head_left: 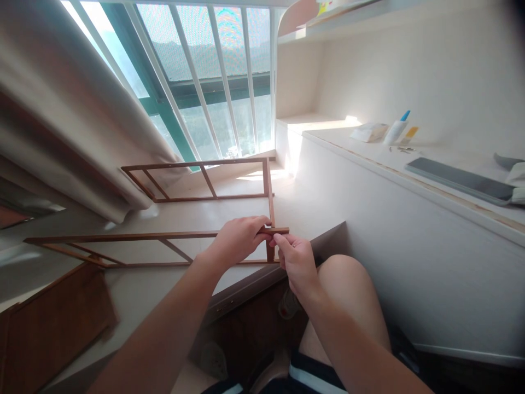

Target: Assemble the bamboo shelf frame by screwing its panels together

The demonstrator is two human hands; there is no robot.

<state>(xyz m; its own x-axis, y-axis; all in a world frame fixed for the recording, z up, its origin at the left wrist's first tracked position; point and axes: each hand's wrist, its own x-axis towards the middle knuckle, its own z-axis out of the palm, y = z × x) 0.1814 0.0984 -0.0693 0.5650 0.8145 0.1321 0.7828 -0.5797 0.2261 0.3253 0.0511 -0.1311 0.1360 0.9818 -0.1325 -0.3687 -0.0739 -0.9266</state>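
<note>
A thin brown wooden frame [123,237] lies across the pale floor, made of long rails with diagonal braces. A second matching frame [197,164] stands farther off near the window, joined to the first by an upright bar [270,197]. My left hand [235,239] is closed over the near frame's top rail at its right corner. My right hand [296,258] pinches the end of that same rail with thumb and fingers, right beside the left hand. My bare knee [348,290] sits just below the right hand.
A barred window [213,71] and pale curtain [61,109] fill the far side. A white ledge [410,164] on the right carries a glue bottle [396,129], a grey flat slab [459,178] and small items. Brown wooden panels [53,323] lie at lower left.
</note>
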